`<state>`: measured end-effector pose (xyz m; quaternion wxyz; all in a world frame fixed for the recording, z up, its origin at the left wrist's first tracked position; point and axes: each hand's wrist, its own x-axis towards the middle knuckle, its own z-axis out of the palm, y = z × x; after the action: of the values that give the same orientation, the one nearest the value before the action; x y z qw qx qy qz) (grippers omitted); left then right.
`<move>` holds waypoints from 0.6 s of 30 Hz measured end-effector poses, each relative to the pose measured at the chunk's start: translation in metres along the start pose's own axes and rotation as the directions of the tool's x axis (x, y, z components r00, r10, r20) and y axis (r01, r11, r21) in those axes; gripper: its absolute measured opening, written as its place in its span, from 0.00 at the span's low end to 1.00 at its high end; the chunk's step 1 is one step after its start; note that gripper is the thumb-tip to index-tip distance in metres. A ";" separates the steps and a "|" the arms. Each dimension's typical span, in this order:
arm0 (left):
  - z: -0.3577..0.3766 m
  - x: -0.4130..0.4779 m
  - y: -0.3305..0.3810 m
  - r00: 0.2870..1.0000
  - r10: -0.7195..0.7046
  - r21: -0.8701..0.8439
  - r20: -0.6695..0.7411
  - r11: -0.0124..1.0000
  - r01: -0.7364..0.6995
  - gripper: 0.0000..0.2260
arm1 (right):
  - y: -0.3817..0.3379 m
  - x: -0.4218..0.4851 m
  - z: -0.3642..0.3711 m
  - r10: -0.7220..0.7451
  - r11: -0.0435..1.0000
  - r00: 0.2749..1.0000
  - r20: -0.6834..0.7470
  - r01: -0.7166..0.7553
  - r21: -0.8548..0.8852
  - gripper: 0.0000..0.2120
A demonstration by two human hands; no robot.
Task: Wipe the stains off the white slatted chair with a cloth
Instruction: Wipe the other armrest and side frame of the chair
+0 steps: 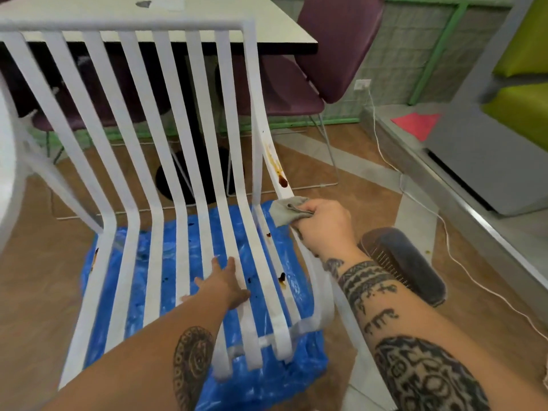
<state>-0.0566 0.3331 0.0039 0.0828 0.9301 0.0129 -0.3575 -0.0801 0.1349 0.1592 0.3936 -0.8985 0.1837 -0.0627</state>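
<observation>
Gripping a bunched grey cloth (287, 209), the right hand (324, 225) holds it against the rightmost slat of the white slatted chair (133, 25) just below a brown stain (283, 181), while the left hand (223, 284) lies flat with fingers spread on the seat slats over a blue plastic sheet (267, 378).

Dark brown stains (283, 181) streak a white slatted metal chair (127, 25) above a crumpled blue plastic sheet (261, 378), with a grey cloth (284, 210), plum-purple padded chairs (338, 46) and black banded, swirling tattoos (415, 366) on both forearms.
</observation>
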 end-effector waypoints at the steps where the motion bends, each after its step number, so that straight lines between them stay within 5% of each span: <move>1: 0.000 0.002 -0.001 1.000 0.001 -0.018 0.011 1.000 -0.001 0.45 | 0.001 0.002 0.002 0.042 0.998 0.999 -0.019 -0.041 0.056 0.07; 6: -0.002 -0.001 0.001 1.000 0.025 0.025 0.009 0.999 -0.025 0.44 | -0.001 0.006 0.003 0.218 0.957 0.974 -0.059 -0.201 0.211 0.05; 9: 0.001 0.005 -0.002 0.999 0.034 0.046 0.004 0.998 -0.034 0.45 | 0.002 0.011 0.000 0.393 0.840 0.919 -0.026 -0.348 0.416 0.07; 12: 0.004 0.009 -0.004 0.999 0.047 0.062 -0.005 0.997 -0.047 0.45 | -0.002 0.010 -0.006 0.423 0.752 0.906 -0.021 -0.338 0.566 0.07; 15: 0.004 0.015 -0.003 0.999 0.040 0.074 0.010 0.996 -0.041 0.45 | -0.006 -0.001 -0.001 0.243 0.914 0.968 0.056 -0.248 0.320 0.03; 18: 0.006 0.019 -0.004 0.999 0.035 0.081 0.010 0.996 -0.036 0.45 | -0.010 0.003 0.008 0.141 0.983 0.990 -0.030 -0.137 0.119 0.04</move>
<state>-0.0467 0.3351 -0.0132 0.0514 0.9312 -0.0183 -0.3603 -0.0724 0.1460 0.1610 0.4454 -0.8575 0.2496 -0.0630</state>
